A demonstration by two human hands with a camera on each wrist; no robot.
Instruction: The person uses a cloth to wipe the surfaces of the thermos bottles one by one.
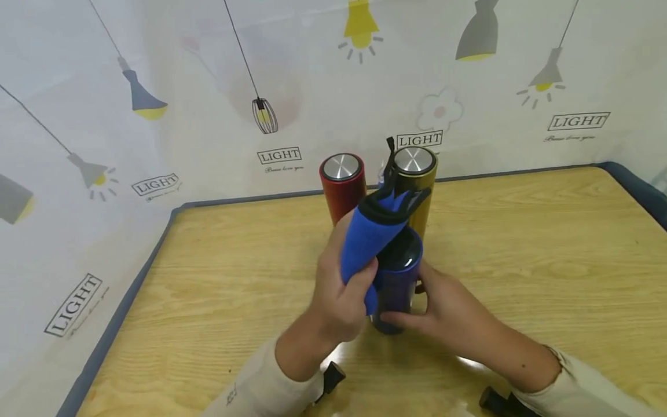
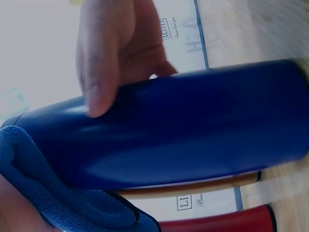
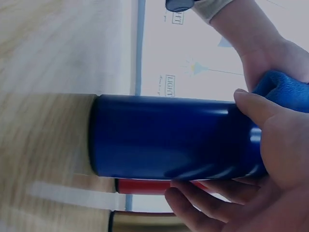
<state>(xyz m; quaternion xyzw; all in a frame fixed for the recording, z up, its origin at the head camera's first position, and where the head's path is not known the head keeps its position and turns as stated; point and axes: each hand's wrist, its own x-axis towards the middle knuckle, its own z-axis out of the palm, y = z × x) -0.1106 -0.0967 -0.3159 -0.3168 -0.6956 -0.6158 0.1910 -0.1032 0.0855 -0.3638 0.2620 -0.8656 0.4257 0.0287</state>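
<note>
A blue cloth (image 1: 365, 243) with black edging is bunched in my left hand (image 1: 336, 298), against the upper left side of a blue vacuum flask (image 1: 395, 292). This flask stands upright, with a dark glossy top. My right hand (image 1: 445, 307) grips the flask from the right; its thumb (image 2: 99, 92) lies along the flask wall in the left wrist view. Several curled fingers (image 3: 207, 203) show on the other side in the right wrist view. The cloth and left hand hide part of the flask's left side in the head view.
Behind the hands stand a red flask (image 1: 346, 191) and a gold flask (image 1: 423, 211), both with silvery tops. A small clear object (image 1: 381, 174), mostly hidden, is between them. The wooden table (image 1: 547, 249) has a dark edge and meets a lamp-patterned backdrop (image 1: 208, 116).
</note>
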